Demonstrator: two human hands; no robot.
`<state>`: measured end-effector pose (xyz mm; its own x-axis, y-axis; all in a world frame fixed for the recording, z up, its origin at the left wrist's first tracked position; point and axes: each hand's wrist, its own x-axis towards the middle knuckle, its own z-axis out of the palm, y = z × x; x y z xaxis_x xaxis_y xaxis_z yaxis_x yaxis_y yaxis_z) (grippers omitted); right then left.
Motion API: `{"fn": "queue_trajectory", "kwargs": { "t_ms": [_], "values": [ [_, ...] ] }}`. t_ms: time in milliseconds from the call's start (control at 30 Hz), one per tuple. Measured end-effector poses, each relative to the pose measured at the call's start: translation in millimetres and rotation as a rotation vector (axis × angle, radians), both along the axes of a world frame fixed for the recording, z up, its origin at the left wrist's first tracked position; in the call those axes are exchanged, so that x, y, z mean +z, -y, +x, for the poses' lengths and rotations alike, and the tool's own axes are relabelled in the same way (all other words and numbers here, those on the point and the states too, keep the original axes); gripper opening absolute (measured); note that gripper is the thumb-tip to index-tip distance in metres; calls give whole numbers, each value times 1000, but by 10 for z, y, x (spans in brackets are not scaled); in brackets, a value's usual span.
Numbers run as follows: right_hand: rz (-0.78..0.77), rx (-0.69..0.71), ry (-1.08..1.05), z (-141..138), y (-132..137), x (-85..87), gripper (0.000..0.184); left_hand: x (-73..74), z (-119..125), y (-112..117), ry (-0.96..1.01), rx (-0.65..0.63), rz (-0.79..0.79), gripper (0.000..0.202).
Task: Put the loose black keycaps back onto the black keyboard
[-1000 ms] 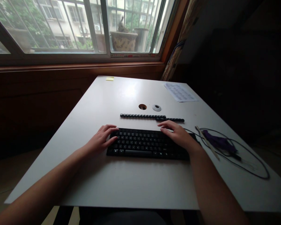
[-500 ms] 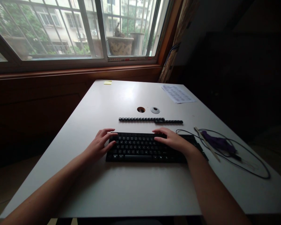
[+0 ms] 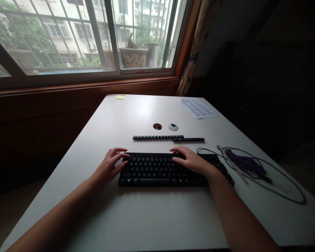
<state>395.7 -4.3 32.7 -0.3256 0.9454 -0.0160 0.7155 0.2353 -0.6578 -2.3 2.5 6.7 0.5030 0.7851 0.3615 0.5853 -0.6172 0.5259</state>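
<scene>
Black keyboard [image 3: 152, 169] under both sets of fingers [image 3: 120, 156], flat on the white tabletop [image 3: 141, 217]. From my remote station I log the left hand [image 3: 109, 164] at its left end: fingers parted and gently bent at the back corner, clasping nothing. Right hand [image 3: 191, 161], over the keys right of centre: fingers pointing left, thumb apart from them, likewise unclenched. Key contact: I cannot tell for either hand. My right forearm view covers part of the keyboard's right end. Just beyond its back edge: a long key strip [image 3: 154, 138] and a short key strip [image 3: 193, 139], ends overlapping. Behind these, a round hole [image 3: 157, 126] beside a grey ring [image 3: 173, 127]. To the right: looped cable [image 3: 303, 201], pale stick [image 3: 232, 165], purple cloth [image 3: 243, 161]. Far side: yellow note [image 3: 120, 97] at left, printed sheets [image 3: 198, 109] at right
</scene>
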Motion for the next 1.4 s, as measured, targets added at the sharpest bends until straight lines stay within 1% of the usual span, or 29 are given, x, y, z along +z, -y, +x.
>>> {"fn": "queue_trajectory", "kwargs": {
  "t_ms": [133, 300, 400, 467, 600, 667, 767, 933, 1067, 1233, 1400],
  "values": [
    [-10, 3, -14, 14, 16, 14, 40, -13, -13, -18, 16, -8, -11, 18],
    [3, -28, -22, 8, 27, 41, 36, 11, -29, -15, 14, 4, -27, 18],
    [10, -32, -30, -11, 35, 53, 39, 26, -46, -9, 8, 1, -15, 18],
    [28, -26, -22, -24, 39, 54, 40, 34, -57, -4, -1, -8, -6, 19],
    [85, -46, 2, -39, 38, 33, 36, 56, -63, 7, -11, -9, -3, 18],
    [103, -43, 10, -44, 38, 21, 38, 58, -65, 10, -10, -10, 5, 19],
    [126, -22, 1, -61, 45, 14, 38, 43, -75, 10, -1, -4, 23, 19],
    [161, -35, 7, -78, 47, 14, 35, 8, -110, 0, 13, 20, 38, 21],
    [167, -9, 13, -51, 25, -6, 35, -15, -136, -18, 8, 37, 39, 22],
    [163, -16, 23, -23, 32, 15, 32, -22, -135, -22, 24, 31, 53, 22],
    [140, 18, 18, -11, 50, 25, 37, -4, -119, -17, 33, 26, 49, 22]
  ]
}}
